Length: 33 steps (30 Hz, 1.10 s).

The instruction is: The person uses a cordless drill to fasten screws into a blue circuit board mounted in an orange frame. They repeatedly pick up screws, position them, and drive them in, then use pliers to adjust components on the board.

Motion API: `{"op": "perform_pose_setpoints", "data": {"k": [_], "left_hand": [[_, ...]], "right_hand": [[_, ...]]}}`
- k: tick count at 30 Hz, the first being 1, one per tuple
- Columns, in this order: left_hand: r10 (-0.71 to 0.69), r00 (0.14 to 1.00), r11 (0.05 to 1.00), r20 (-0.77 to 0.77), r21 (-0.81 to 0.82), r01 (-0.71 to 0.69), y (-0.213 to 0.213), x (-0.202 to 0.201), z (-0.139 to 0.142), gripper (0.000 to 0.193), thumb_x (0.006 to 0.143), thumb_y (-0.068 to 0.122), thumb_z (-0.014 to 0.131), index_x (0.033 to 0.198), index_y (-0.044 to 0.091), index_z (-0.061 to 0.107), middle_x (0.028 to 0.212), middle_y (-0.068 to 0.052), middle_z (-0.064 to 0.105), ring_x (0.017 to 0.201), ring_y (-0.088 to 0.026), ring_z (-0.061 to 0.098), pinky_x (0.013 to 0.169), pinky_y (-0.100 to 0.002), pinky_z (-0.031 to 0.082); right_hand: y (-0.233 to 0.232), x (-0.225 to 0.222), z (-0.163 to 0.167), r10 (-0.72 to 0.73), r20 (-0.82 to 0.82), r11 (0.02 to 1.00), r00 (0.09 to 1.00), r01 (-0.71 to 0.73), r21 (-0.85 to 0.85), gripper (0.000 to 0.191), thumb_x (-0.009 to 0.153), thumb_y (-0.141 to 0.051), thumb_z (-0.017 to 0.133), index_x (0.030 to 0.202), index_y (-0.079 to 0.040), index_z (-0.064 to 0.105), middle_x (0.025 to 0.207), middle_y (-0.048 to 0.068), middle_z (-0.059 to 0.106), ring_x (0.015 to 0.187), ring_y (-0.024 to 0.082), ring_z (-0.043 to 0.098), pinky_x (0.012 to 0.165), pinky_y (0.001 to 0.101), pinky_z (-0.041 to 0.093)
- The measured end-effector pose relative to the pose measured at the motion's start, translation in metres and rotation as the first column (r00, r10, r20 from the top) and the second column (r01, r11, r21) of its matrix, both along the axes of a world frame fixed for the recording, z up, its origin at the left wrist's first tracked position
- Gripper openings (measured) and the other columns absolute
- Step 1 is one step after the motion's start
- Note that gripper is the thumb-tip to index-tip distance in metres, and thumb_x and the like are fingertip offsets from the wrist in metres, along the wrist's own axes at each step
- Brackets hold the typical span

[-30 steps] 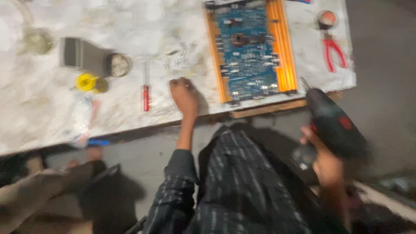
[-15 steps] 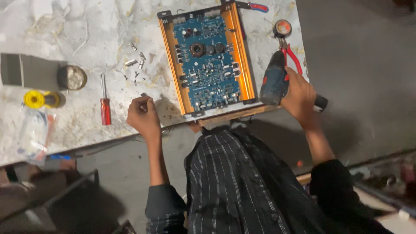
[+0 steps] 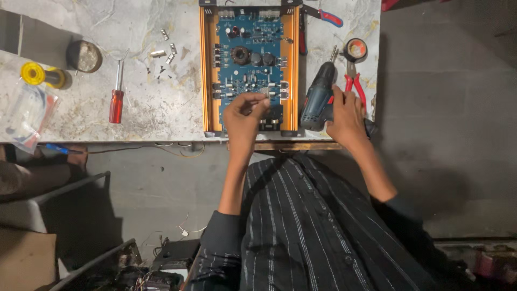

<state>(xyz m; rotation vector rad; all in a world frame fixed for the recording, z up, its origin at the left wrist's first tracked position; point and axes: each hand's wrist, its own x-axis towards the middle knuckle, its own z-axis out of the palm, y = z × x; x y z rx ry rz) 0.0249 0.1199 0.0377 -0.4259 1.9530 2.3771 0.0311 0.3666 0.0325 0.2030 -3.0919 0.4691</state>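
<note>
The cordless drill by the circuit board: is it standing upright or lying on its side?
Lying on its side. The cordless drill rests flat on the table, bit pointing away from the person, with the right hand on its handle.

Items in hand: small silver metal part, blue-and-black cordless drill, blue circuit board in orange frame.

Small silver metal part (image 3: 264,94) is pinched above the near half of the blue circuit board in its orange metal frame (image 3: 249,67), which lies flat. Blue-and-black cordless drill (image 3: 319,99) lies on its side just right of the frame, bit pointing far.
</note>
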Motion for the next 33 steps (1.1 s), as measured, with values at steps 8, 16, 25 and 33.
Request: {"op": "perform_pose_setpoints", "data": {"k": [8, 16, 25, 33], "left_hand": [[-0.189, 0.981, 0.967, -0.036, -0.183, 0.18, -0.021, -0.018, 0.0, 0.011, 0.085, 0.003, 0.08, 0.093, 0.0, 0.074, 0.086, -0.005, 0.077, 0.079, -0.007, 0.07, 0.071, -0.022, 0.056], [-0.241, 0.97, 0.939, -0.034, -0.26, 0.224, -0.094, -0.024, -0.015, 0.014, 0.081, -0.002, 0.076, 0.093, -0.002, 0.068, 0.083, -0.006, 0.076, 0.078, -0.007, 0.072, 0.07, -0.023, 0.059], [-0.331, 0.943, 0.941, 0.03, -0.061, 0.332, -0.111, -0.031, -0.015, 0.025, 0.082, -0.008, 0.074, 0.107, -0.003, 0.069, 0.089, -0.007, 0.078, 0.08, -0.009, 0.073, 0.071, -0.023, 0.058], [-0.312, 0.948, 0.939, -0.065, -0.171, 0.298, -0.074, -0.038, 0.008, 0.026, 0.085, -0.009, 0.067, 0.11, -0.004, 0.071, 0.092, -0.007, 0.079, 0.083, -0.009, 0.075, 0.075, -0.022, 0.06]], "right_hand": [[-0.103, -0.023, 0.061, 0.194, -0.194, 0.754, 0.962, -0.272, -0.597, 0.016, 0.093, 0.005, 0.068, 0.108, 0.002, 0.067, 0.105, 0.017, 0.067, 0.095, 0.034, 0.07, 0.081, 0.0405, 0.055], [-0.171, -0.035, 0.06, 0.34, -0.103, 0.762, 0.935, -0.338, -0.553, 0.017, 0.092, 0.002, 0.068, 0.109, 0.002, 0.069, 0.1, 0.017, 0.067, 0.09, 0.035, 0.068, 0.077, 0.0414, 0.054], [-0.172, -0.029, 0.059, 0.073, 0.015, 0.619, 0.997, -0.034, -0.784, 0.018, 0.105, 0.007, 0.055, 0.115, 0.004, 0.07, 0.11, 0.013, 0.061, 0.092, 0.018, 0.066, 0.078, 0.0313, 0.057], [-0.165, -0.026, 0.059, -0.104, -0.017, 0.708, 0.994, 0.062, -0.704, 0.011, 0.093, 0.006, 0.075, 0.103, 0.005, 0.07, 0.102, 0.01, 0.073, 0.091, 0.013, 0.074, 0.081, 0.0279, 0.06]]}}
